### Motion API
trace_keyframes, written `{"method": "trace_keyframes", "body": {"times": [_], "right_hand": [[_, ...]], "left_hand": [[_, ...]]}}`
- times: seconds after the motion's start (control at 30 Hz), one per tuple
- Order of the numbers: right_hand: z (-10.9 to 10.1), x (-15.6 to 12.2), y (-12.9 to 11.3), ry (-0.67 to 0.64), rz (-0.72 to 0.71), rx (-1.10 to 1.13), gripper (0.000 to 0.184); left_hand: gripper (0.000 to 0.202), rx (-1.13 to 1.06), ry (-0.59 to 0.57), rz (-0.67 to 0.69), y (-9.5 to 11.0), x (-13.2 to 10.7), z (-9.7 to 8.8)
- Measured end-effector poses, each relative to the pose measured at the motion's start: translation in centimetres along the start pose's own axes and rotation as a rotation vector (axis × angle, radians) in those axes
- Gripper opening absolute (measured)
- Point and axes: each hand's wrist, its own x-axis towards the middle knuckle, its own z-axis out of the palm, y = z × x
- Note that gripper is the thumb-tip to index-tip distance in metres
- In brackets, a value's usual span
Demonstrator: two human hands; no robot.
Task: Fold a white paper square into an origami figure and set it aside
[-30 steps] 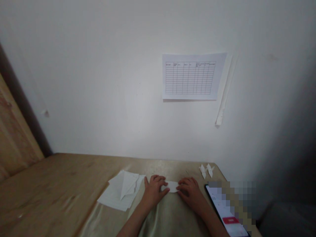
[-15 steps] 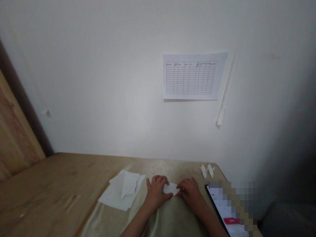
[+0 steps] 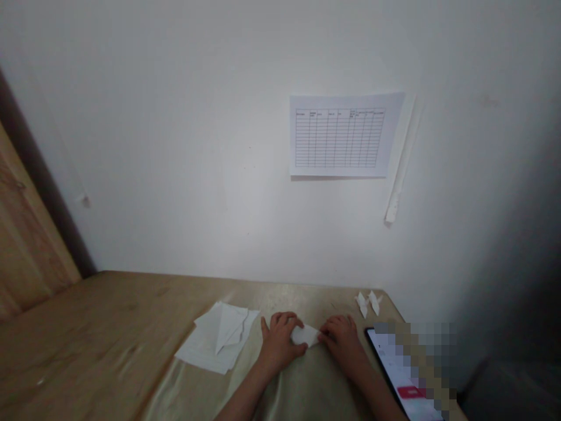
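A small piece of folded white paper [image 3: 305, 335] lies on the table between my hands. My left hand [image 3: 281, 340] presses its left side, thumb at the near edge and fingers at the far edge. At the paper's pointed right end, my right hand [image 3: 342, 341] is closed in a pinch on the tip. The fingers hide both ends of the paper, so its full outline does not show. To the left of my left hand lies a loose stack of white paper sheets [image 3: 199, 349], with a folded triangular piece on top.
Two small folded paper figures [image 3: 362, 305] sit near the table's far right corner. A device with a lit screen [image 3: 394, 368], partly pixelated, lies right of my right arm. Behind the table [image 3: 109, 327] is a white wall with a printed grid sheet [image 3: 342, 137].
My right hand has shifted slightly to the right, and more of the paper's pointed right end shows. My left hand stays almost in place on the paper.
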Motion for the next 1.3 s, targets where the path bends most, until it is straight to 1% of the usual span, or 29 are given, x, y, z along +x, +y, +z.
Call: {"method": "trace_keyframes", "body": {"times": [0.23,0.43,0.57,0.73,0.93,1.07,1.3], "right_hand": [[1.3,0.2,-0.4,0.085,0.115,-0.053,0.014],[1.8,0.4,-0.9,0.104,0.209,-0.087,0.013],[1.8,0.3,-1.1,0.132,0.219,-0.084,0.013],[1.8,0.4,-1.0,0.123,0.233,-0.061,0.011],[1.8,0.4,-1.0,0.139,0.240,-0.072,0.014],[2.0,0.6,-1.0,0.149,0.260,-0.081,0.015],[2.0,0.8,-1.3,0.165,0.284,-0.085,0.015]], "left_hand": [[0.043,0.001,0.010,-0.001,-0.1,0.1,0.2],[0.046,0.034,-0.021,-0.012,0.2,0.0,-0.1],[0.044,0.048,-0.026,-0.009,0.3,-0.1,-0.2],[0.038,0.048,0.005,0.003,0.3,-0.2,0.0],[0.041,0.045,0.005,-0.005,0.4,0.0,0.0],[0.040,0.048,-0.004,-0.022,0.5,0.2,0.0],[0.038,0.058,0.014,-0.025,0.5,0.3,0.4]]}}
